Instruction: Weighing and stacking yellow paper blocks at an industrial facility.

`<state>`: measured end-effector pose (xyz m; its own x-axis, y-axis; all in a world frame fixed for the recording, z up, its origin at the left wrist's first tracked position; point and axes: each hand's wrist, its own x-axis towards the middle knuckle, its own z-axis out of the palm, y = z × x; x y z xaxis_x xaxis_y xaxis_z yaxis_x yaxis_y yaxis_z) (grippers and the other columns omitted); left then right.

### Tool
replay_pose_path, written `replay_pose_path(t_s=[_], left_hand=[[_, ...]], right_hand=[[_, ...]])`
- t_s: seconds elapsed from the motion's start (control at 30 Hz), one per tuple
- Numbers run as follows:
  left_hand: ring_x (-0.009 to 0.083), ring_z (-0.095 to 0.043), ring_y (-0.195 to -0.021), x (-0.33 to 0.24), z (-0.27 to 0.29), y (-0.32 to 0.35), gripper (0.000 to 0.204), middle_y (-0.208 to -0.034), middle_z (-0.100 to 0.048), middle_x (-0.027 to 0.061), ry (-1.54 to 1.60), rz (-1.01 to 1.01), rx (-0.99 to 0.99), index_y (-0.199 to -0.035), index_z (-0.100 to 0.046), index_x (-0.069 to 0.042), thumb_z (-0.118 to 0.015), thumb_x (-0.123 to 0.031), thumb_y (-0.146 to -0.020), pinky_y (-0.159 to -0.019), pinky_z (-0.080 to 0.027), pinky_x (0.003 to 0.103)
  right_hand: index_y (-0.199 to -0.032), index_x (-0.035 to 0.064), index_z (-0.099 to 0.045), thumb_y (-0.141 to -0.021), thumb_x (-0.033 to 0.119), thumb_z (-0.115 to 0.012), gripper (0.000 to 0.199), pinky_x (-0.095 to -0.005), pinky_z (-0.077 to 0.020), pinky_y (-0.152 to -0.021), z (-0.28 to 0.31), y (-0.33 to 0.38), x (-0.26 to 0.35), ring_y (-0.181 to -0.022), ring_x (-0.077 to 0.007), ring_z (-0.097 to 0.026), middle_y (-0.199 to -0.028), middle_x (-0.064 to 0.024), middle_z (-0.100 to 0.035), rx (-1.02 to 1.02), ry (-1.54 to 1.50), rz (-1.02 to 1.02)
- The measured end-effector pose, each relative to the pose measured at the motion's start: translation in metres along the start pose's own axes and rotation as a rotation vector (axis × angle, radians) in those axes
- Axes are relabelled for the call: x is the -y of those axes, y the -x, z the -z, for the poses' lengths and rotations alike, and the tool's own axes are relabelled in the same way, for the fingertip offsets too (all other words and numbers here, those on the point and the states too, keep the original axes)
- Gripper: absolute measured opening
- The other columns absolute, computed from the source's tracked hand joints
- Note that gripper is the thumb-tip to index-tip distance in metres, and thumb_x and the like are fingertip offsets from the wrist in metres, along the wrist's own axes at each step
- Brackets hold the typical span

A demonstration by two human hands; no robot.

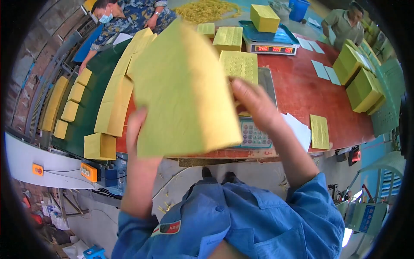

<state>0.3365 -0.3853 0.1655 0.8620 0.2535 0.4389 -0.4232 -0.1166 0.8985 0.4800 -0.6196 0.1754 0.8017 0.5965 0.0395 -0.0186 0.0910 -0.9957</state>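
Observation:
A thick yellow paper stack (172,95) is raised and tilted in front of me, slightly smeared by motion. My left hand (137,127) grips its left side, the fingers hidden behind it. At its right edge is my right hand (256,103), thumb against the paper and the other fingers partly hidden. Just beyond lies a yellow stack with embossed rows (241,64), on a scale whose keypad (254,134) shows below my right hand. Another yellow stack (227,38) lies behind that one.
A blue-topped scale (269,48) bears a yellow block (264,18). Yellow blocks ride a green conveyor belt (88,112) at left, where a masked person (129,17) reaches in. White sheets (297,129) and a yellow sheet (319,131) lie on the red table (297,86). Another person (345,26) is far right.

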Motion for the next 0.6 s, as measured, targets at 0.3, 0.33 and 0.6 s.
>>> replay_pose_path(t_s=[0.3, 0.33, 0.6], left_hand=[[0.0233, -0.056, -0.111, 0.017, -0.079, -0.18, 0.061, -0.122, -0.058, 0.0108, 0.322, 0.582, 0.365, -0.13, -0.054, -0.011, -0.06, -0.051, -0.085, -0.084, -0.049, 0.041], [0.0235, -0.057, -0.109, 0.023, -0.08, -0.185, 0.066, -0.121, -0.059, 0.0113, 0.253, 0.593, 0.366, -0.13, -0.055, -0.012, -0.06, -0.056, -0.082, -0.083, -0.049, 0.042], [0.0212, -0.055, -0.113, 0.045, -0.078, -0.197, 0.066, -0.126, -0.056, 0.0077, 0.205, 0.686, 0.435, -0.134, -0.052, -0.013, -0.062, -0.053, -0.083, -0.093, -0.045, 0.04]], right_hand=[[-0.109, 0.006, -0.065, -0.095, 0.045, -0.055, 0.042, -0.0277, -0.0492, -0.061, 0.093, -0.072, 0.009, -0.072, -0.0127, -0.061, -0.086, -0.0042, -0.064, -0.319, -0.109, -0.068], [-0.107, 0.0068, -0.065, -0.096, 0.044, -0.055, 0.04, -0.0272, -0.0493, -0.061, 0.095, -0.076, 0.006, -0.07, -0.0121, -0.061, -0.085, -0.0032, -0.064, -0.308, -0.118, -0.088], [-0.099, 0.0088, -0.066, -0.097, 0.042, -0.055, 0.035, -0.026, -0.0493, -0.06, 0.097, -0.086, -0.013, -0.065, -0.0106, -0.061, -0.08, -0.0004, -0.064, -0.372, -0.11, -0.136]])
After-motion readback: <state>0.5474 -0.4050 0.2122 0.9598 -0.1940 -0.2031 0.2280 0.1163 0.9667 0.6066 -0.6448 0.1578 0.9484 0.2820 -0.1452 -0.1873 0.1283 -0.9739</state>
